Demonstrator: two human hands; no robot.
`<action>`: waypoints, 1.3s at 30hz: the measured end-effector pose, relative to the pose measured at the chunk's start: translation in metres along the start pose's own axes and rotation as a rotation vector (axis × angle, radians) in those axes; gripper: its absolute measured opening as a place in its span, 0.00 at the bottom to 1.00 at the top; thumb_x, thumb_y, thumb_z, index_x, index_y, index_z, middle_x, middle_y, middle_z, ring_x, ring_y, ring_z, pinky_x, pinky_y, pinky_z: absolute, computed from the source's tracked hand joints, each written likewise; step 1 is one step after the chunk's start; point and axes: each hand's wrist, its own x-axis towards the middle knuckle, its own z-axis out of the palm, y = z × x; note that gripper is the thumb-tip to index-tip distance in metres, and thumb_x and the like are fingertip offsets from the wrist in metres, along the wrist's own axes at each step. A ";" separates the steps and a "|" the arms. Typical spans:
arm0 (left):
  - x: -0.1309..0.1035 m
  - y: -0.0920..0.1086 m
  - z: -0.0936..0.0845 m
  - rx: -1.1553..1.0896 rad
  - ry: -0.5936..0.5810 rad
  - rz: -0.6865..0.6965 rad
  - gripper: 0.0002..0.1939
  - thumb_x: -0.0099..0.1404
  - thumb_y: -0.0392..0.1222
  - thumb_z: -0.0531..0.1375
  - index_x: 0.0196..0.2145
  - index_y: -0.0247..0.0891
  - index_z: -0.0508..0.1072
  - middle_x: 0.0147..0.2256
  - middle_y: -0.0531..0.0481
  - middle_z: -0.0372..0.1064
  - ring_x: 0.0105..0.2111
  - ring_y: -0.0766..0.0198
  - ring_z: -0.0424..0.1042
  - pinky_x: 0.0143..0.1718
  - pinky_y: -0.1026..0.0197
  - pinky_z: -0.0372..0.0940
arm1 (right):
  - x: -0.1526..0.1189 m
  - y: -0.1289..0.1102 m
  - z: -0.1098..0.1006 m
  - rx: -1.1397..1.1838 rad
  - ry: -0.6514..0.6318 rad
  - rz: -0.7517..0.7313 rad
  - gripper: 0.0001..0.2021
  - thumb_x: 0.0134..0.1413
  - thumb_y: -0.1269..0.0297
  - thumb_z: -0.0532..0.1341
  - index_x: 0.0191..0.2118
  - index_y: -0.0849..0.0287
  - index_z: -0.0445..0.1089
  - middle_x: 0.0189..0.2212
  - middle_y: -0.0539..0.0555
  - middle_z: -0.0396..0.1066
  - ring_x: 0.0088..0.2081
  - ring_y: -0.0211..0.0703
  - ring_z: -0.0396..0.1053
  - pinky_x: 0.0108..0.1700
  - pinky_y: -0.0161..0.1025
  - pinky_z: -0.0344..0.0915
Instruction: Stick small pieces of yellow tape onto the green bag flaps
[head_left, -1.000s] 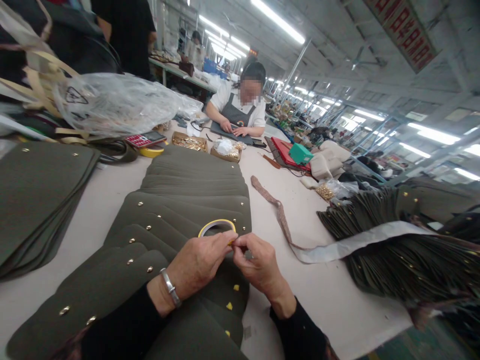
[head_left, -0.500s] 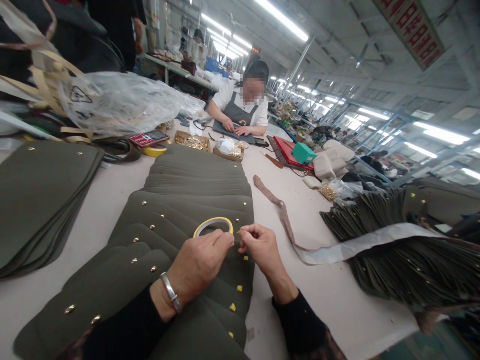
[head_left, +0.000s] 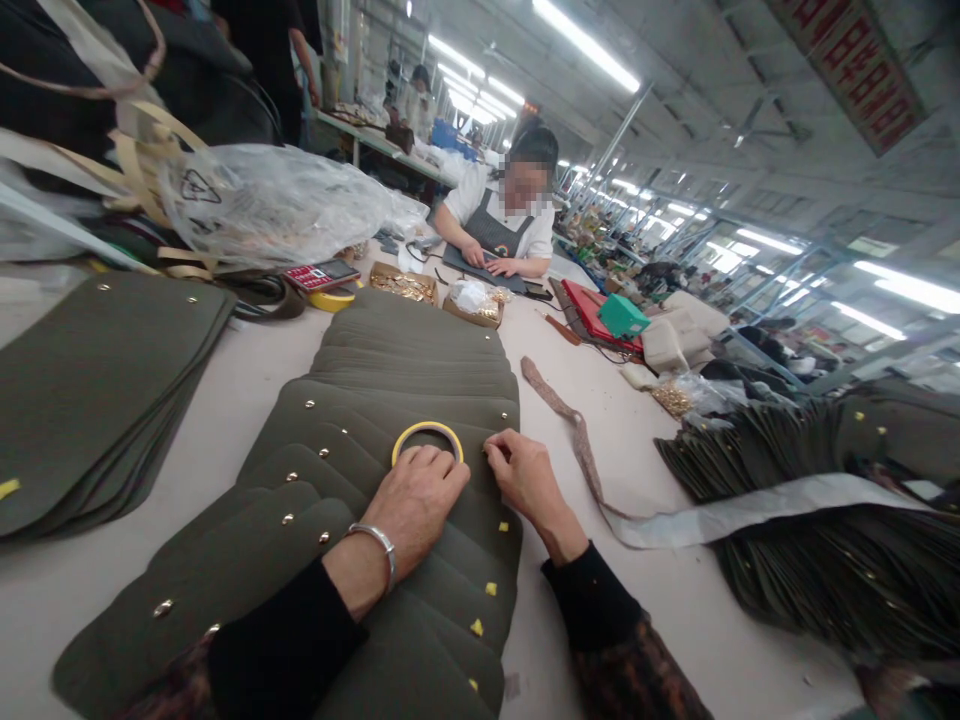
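Left hand (head_left: 416, 505) curled over tape roll (head_left: 427, 426); right hand (head_left: 531, 485) pinched nearly closed.

Silver bangle (head_left: 387, 552) on left wrist (head_left: 358, 574); plain black cuffs (head_left: 592, 600); sleeves (head_left: 641, 672) mottled dark brown and black.

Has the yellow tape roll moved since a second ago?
Yes. The yellow tape roll, in the left hand, has shifted left, farther from the right edge of the green panel stack.
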 end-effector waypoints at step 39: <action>-0.015 -0.008 -0.011 -0.319 0.387 0.051 0.13 0.72 0.38 0.49 0.50 0.41 0.67 0.41 0.49 0.75 0.39 0.66 0.75 0.41 0.64 0.69 | -0.009 -0.004 -0.009 0.279 0.029 0.259 0.16 0.55 0.64 0.56 0.46 0.62 0.73 0.26 0.52 0.76 0.23 0.38 0.72 0.27 0.34 0.69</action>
